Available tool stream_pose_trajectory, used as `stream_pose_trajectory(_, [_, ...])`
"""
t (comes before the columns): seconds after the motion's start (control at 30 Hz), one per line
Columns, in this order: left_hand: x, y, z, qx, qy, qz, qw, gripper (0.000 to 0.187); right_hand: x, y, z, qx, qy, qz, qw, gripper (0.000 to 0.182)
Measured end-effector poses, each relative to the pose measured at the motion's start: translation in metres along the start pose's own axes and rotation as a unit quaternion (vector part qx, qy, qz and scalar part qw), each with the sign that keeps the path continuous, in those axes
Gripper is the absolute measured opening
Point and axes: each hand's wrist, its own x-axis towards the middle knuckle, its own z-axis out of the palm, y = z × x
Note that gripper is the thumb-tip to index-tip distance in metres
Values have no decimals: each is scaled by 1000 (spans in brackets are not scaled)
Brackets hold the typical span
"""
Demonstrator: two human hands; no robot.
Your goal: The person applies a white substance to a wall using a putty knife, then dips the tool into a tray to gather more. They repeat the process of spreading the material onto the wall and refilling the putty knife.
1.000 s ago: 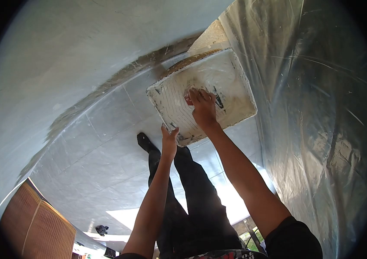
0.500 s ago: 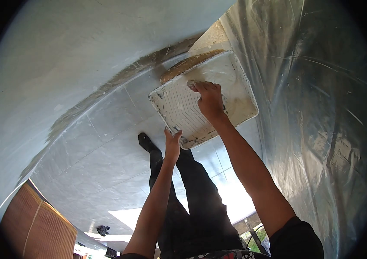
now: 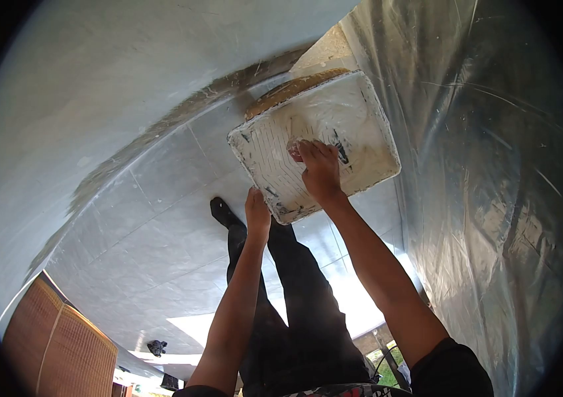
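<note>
A paint tray (image 3: 367,162) with a ribbed slope and a deeper end lies tilted before me, coated in off-white paint. My right hand (image 3: 322,173) is closed over its middle. Between those fingers is a small paint-smeared thing (image 3: 294,148), mostly hidden, whose kind I cannot make out. Just right of the hand, a dark streak shows through the paint. At the tray's near left corner, my left hand (image 3: 257,212) is closed against the rim, with its fingertips partly hidden.
A brown rounded object (image 3: 288,92) shows behind the tray's far edge. Plastic sheeting (image 3: 486,198) hangs on the right. A smooth grey wall (image 3: 129,86) curves along the left, above the tiled floor (image 3: 162,225). Brown woven panels (image 3: 56,337) stand at the lower left.
My right hand has moved down the tray towards me, baring a dark streak in the paint. My left hand has shifted slightly left and up along the rim, its thumb less visible.
</note>
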Motion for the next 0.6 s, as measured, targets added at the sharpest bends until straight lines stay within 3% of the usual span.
stream_pose_trajectory(0.1, [6,-2,-2,16,1,2,1000,34,19,10,-15,47,-4,-1,999,46])
stream_pose_trajectory(0.17, [2,-2,-5,32,-13,0,999,35,51,18,-19,13,63,2,998,45])
stream_pose_trajectory(0.3, [2,2,1,23,6,5,1000,34,34,19,9,-31,41,-3,999,44])
stream_pose_trajectory(0.43, [0,6,2,20,-3,0,1000,34,10,2,-16,55,-20,14,998,46])
stream_pose_trajectory(0.5, [-3,6,1,22,0,-1,1000,33,8,-11,-24,57,14,-4,998,45])
stream_pose_trajectory(0.6, [1,4,1,-3,-8,-9,1000,33,1,4,-1,43,-13,-63,997,44])
